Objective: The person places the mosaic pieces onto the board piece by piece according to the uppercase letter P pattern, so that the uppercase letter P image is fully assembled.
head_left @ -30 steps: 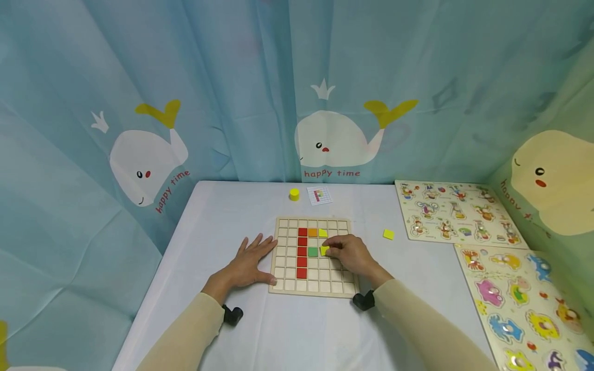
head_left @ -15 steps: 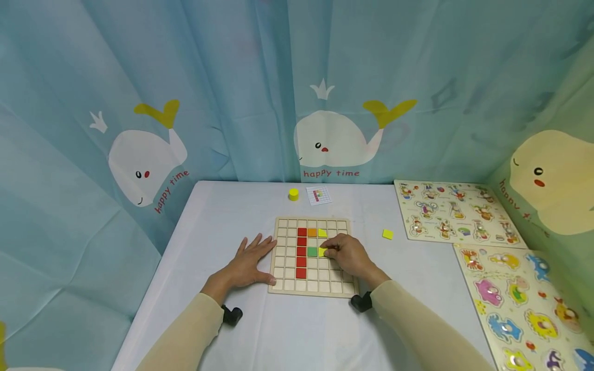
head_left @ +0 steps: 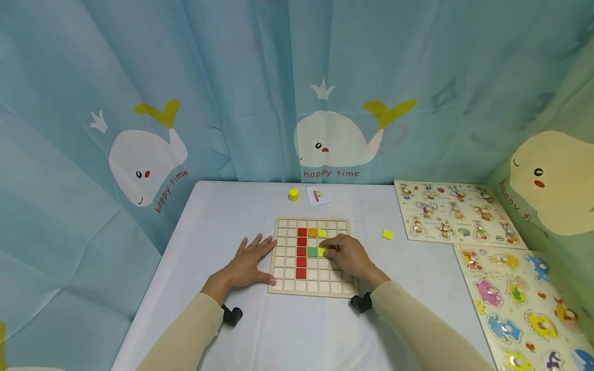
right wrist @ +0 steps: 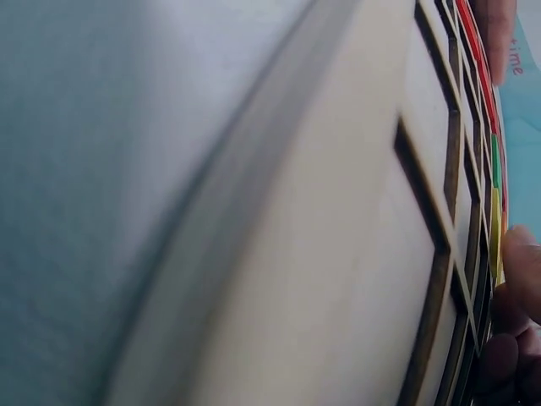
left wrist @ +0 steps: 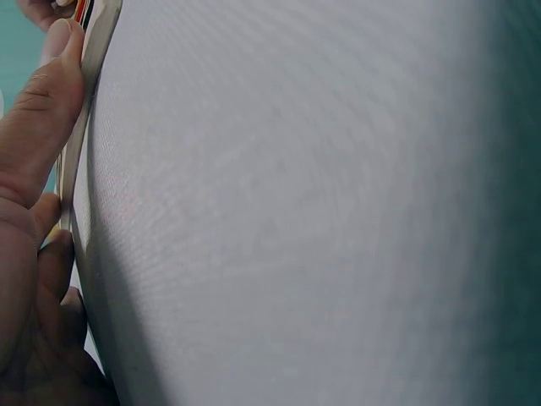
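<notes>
My right hand (head_left: 349, 256) pinches a yellow tile (head_left: 322, 252) into the grid board (head_left: 311, 288); my flat left hand (head_left: 248, 263) steadies it; one loose yellow tile (head_left: 388, 234) is left.

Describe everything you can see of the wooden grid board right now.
The wooden grid board is pale, square, and lies flat on the white table. Its cells hold a column of five red tiles, an orange tile, a yellow tile and a green tile. The left hand rests against its left edge; the right hand pinches another yellow tile beside the green.
</notes>
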Demonstrator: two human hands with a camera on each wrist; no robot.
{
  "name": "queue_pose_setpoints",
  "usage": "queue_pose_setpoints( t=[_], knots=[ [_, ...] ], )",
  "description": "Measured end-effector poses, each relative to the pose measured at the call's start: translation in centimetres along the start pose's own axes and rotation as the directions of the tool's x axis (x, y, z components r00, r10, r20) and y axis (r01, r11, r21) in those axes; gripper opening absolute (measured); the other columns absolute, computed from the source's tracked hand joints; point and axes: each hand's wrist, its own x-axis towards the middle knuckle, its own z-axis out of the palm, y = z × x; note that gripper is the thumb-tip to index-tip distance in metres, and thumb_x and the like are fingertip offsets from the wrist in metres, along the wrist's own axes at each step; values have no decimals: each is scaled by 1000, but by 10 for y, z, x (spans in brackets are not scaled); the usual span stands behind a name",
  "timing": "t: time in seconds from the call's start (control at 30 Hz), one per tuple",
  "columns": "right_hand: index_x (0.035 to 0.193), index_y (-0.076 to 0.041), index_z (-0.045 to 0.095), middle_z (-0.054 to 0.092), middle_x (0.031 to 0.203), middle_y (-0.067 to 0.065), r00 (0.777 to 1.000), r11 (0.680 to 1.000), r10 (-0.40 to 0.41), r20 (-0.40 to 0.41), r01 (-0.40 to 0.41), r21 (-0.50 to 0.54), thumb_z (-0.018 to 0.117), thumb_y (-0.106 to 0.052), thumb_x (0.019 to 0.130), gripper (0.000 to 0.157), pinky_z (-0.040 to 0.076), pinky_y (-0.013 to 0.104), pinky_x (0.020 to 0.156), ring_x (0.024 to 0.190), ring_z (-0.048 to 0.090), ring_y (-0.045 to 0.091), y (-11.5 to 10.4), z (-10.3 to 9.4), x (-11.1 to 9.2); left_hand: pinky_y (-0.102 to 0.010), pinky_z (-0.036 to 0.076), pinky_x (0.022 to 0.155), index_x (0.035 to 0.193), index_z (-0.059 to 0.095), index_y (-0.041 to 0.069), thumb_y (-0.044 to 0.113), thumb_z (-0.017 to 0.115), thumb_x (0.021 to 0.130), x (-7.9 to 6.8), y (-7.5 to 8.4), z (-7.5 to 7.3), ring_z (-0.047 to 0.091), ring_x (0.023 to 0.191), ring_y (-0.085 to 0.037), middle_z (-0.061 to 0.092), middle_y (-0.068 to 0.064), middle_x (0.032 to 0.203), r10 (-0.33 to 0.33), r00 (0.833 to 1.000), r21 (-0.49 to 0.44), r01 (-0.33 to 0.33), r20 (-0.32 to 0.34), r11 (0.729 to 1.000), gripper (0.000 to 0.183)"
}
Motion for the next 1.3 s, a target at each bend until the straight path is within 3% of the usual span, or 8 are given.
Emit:
queue_pose_setpoints(
  t=[0.3,0.7,0.93,1.13,1.3],
  knots=[
    [127,-10,77,71,113,6,1000,995,16,-16,-15,100,76,-14,97,30,47,32,79,89,54,19,1,-2,-3,-51,-11,134,167,34,22,55,90,75,1,0,0,4,166,-25,25,2,175,-5,1000,-4,5,0,1000,113],
    [130,-12,73,66,117,9,996,982,74,-58,-63,179,75,-16,98,32,50,33,83,99,56,24,3,-7,-4,-51,-10,134,167,35,23,54,90,77,0,-1,0,4,166,-24,25,3,176,5,1000,-7,-5,-1,1000,110],
    [134,-10,69,62,130,13,983,976,110,-148,-78,205,71,-15,101,34,50,33,80,108,54,27,19,-30,-5,-51,-11,134,167,35,23,52,91,77,0,-1,1,4,166,-24,25,3,176,2,1000,-15,-2,1,1000,110],
    [136,-6,67,62,135,19,957,985,139,-255,-106,137,70,-14,101,36,47,34,82,114,56,32,38,-56,-11,-51,-11,134,167,35,22,53,90,77,0,0,0,4,166,-24,25,3,175,-3,1000,-10,3,-3,1000,110],
    [138,-4,66,64,136,22,941,983,163,-297,-130,129,70,-13,101,38,46,35,84,115,56,31,58,-75,-18,-50,-11,134,167,35,22,53,90,77,0,1,0,4,166,-24,26,2,175,-1,1000,-15,1,-4,1000,110]
  ],
)
